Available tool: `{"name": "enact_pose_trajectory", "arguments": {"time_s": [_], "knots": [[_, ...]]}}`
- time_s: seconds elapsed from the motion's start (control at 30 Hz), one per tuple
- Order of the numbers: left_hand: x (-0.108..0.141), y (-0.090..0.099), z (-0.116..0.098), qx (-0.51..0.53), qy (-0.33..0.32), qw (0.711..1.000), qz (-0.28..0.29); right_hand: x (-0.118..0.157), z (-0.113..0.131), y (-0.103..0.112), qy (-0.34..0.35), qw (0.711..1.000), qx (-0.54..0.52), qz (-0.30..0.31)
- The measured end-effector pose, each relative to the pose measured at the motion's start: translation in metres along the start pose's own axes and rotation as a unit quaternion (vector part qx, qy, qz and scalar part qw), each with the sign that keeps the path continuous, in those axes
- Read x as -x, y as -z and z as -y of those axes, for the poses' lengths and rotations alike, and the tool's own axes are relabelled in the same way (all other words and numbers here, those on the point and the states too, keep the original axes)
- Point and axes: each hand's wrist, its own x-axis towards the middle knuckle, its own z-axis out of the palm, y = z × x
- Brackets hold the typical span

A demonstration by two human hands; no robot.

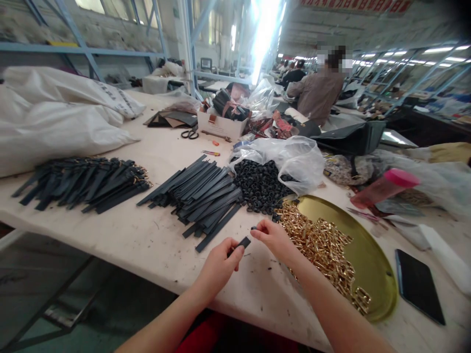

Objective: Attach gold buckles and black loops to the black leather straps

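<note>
My left hand [222, 260] is closed around a dark strap [244, 241], whose flat end sticks out past the thumb. Just to its right, my right hand [271, 237] pinches a small black loop [253, 229] at the fingertips, apart from the strap. A pile of dark straps [206, 193] lies beyond my left hand. Behind my right hand is a heap of black loops [259, 184], partly under a clear plastic bag [303, 159]. Gold metal buckles [320, 245] cover the left side of a round gold tray [382, 279] beside my right forearm.
Straps with gold fittings [88, 184] lie at the left, near white sacks [62, 117]. Scissors [189, 134], a cutter knife [211, 153] and a filled white box [221, 125] stand farther back. A phone [419, 284] and a pink-lidded bottle [384, 189] are at the right. A person [318, 93] works beyond.
</note>
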Motion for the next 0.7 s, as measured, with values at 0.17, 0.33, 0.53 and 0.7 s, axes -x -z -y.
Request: {"name": "enact_pose_trajectory", "arguments": {"time_s": [0.17,0.33,0.53,0.7], "knots": [[0.009,-0.009,-0.01,-0.07,-0.036,0.997,-0.009,0.049,0.009,-0.003,-0.062,0.919,-0.387,0.051],[0.026,-0.017,-0.013,-0.091,-0.029,0.994,0.047,0.076,0.012,-0.006,-0.025,0.925,-0.378,0.014],[0.038,-0.017,-0.014,-0.052,-0.046,0.993,0.092,0.092,0.013,-0.016,-0.075,0.876,-0.475,0.018],[0.045,-0.015,-0.012,0.011,-0.039,0.993,0.115,0.104,0.02,-0.021,-0.058,0.889,-0.452,0.03]]}}
